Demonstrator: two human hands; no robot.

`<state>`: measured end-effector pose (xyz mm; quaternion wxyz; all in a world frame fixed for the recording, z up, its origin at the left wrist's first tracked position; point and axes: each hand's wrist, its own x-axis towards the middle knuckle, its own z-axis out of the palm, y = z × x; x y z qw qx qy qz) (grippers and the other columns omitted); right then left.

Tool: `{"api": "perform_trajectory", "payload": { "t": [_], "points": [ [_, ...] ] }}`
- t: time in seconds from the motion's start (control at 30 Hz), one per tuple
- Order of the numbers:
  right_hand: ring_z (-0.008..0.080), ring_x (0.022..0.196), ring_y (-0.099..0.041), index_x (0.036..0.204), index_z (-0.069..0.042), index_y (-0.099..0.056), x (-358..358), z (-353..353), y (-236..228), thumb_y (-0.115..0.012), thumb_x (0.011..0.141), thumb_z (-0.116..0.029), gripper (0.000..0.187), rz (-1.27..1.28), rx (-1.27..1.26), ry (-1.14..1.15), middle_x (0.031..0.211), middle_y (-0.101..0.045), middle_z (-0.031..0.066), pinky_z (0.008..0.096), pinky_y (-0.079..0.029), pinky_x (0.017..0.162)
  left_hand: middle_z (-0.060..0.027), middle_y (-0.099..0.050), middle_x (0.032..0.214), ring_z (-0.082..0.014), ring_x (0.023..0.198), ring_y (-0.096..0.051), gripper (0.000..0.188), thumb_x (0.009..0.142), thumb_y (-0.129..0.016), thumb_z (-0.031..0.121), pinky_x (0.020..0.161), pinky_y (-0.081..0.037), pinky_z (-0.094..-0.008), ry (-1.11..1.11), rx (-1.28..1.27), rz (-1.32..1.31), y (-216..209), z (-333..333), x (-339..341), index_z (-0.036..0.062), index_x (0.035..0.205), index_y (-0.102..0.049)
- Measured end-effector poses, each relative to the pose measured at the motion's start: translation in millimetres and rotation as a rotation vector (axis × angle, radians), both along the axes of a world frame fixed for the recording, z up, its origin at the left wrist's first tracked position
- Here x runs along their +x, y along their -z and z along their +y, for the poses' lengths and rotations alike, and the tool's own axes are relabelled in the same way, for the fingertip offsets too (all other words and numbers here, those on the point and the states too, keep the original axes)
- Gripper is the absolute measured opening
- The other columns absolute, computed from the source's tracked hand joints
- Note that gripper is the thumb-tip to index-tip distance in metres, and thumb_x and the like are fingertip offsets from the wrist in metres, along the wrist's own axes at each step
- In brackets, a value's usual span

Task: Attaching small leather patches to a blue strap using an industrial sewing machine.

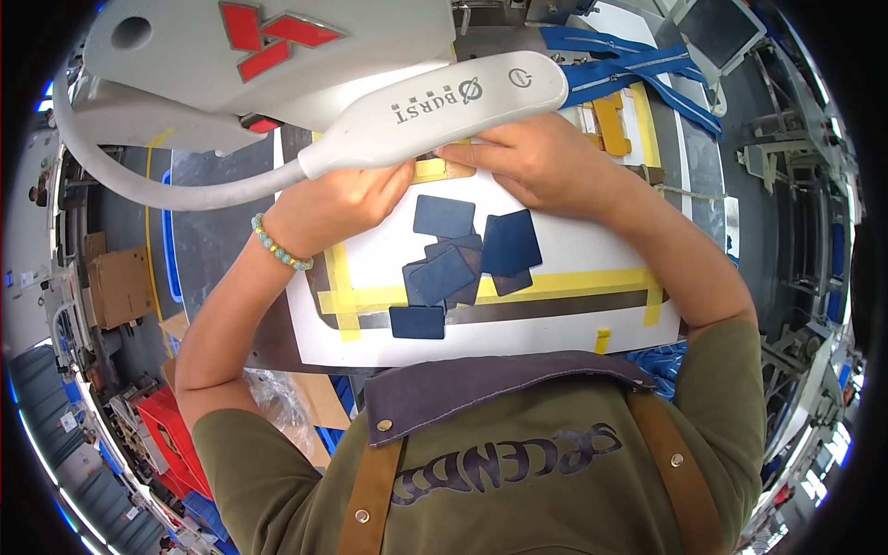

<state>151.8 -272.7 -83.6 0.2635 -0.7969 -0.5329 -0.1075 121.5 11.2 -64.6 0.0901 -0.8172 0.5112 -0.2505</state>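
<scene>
Both my hands are at the sewing machine (213,83), beneath its white lamp (444,102), which hides part of their fingers. My left hand (338,208) is closed, with its fingertips pressed together beside a yellow-taped spot on the white work board (370,250). From the other side my right hand (550,166) comes in, its fingers bent and their tips by the same spot. What either hand pinches there is hidden. Just in front of the hands lie several dark blue rectangular pieces (444,276), some overlapping. One blue piece (417,322) is nearest me.
Long blue zippers (638,69) run behind the lamp to the far right. A mustard-yellow part (610,126) sits beside my right wrist. Yellow tape strips (555,285) cross the board's near side. Red crates (180,439) and a cardboard box (120,287) stand to the left.
</scene>
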Motion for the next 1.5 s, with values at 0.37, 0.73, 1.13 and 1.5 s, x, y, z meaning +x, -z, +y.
{"api": "perform_trajectory", "payload": {
  "t": [0.37,0.73,1.13,1.5],
  "points": [
    [0.0248,0.134,-0.058,0.128,-0.008,-0.074,-0.6,6.9,7.3,-0.061,0.093,-0.004,0.038,-0.044,-0.088,0.008,0.137,-0.069,0.0046,0.0442,-0.046,0.113,-0.0097,-0.076,0.107,-0.0181,0.093,-0.073,0.018,0.077,-0.077,0.003,0.085,-0.061,-0.0318,0.076,-0.135,-0.017,19.6,-3.9,10.9,-0.0016,0.094,-0.076],
    [0.0282,0.129,-0.061,0.124,-0.005,-0.075,1.2,9.9,14.6,-0.063,0.093,-0.008,0.033,-0.112,-0.012,0.0,0.13,-0.071,0.0056,0.0444,-0.049,0.107,-0.019,-0.075,0.111,-0.0294,0.098,-0.075,0.025,0.081,-0.073,0.001,0.082,-0.063,-0.0347,0.097,-0.264,0.153,9.5,12.5,-4.4,-0.0083,0.105,-0.075],
    [0.0266,0.138,-0.055,0.132,-0.008,-0.072,-2.1,6.5,12.0,-0.059,0.094,-0.005,0.041,-0.065,-0.071,0.007,0.148,-0.063,0.0053,0.0439,-0.043,0.115,-0.0129,-0.074,0.103,-0.025,0.089,-0.073,0.023,0.074,-0.075,0.001,0.078,-0.061,-0.0331,0.169,-0.245,0.09,10.7,1.3,6.4,-0.0054,0.096,-0.074],
    [0.0249,0.134,-0.057,0.129,-0.007,-0.073,-3.2,6.6,0.0,-0.058,0.093,-0.005,0.039,-0.043,-0.125,0.004,0.138,-0.067,0.0046,0.0422,-0.044,0.112,-0.0075,-0.069,0.104,-0.0212,0.093,-0.069,0.019,0.071,-0.073,0.001,0.082,-0.061,-0.033,0.085,-0.096,0.13,-8.1,-20.9,2.7,-0.0011,0.09,-0.071]
  ]
}}
